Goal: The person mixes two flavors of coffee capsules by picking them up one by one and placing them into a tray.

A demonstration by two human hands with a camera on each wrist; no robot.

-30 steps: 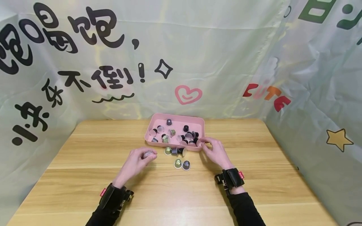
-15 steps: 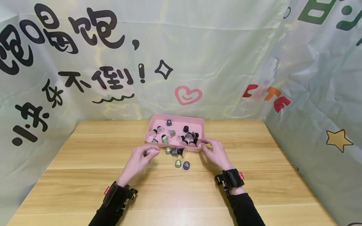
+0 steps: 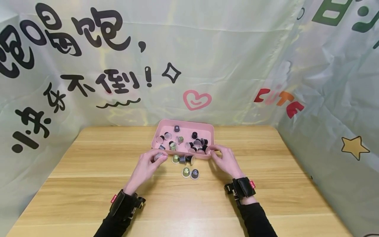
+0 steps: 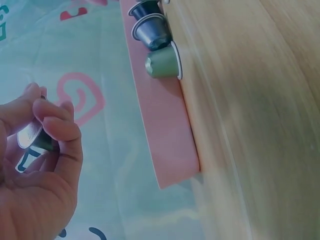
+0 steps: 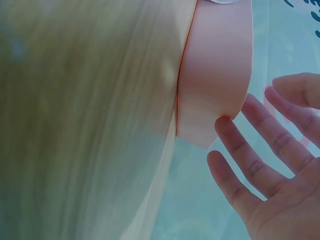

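Note:
My left hand (image 3: 145,167) pinches a coffee capsule (image 4: 30,134) between thumb and fingers, its pale lid showing and its dark body partly hidden. The hand is just off the front left corner of a pink tray (image 3: 201,124). Inside the tray lie several coffee capsules, some upright and some on their sides. At the tray's front right corner is my right hand (image 3: 227,161), its fingers loosely spread. In the right wrist view, a fingertip (image 5: 225,122) meets the tray's outer wall, and no capsule shows in that hand.
Before the tray's front wall stand a green capsule (image 3: 175,159), a dark blue capsule (image 3: 182,159) and a black capsule (image 3: 190,160). Nearer are another green capsule (image 3: 186,172) and a dark capsule (image 3: 194,174). A printed cloth (image 3: 237,65) hangs behind the wooden table (image 3: 189,210).
My left hand has moved slightly right and toward the tray with its capsule, then nearly stopped. The right hand stays at the tray's corner, and the loose capsules keep their places.

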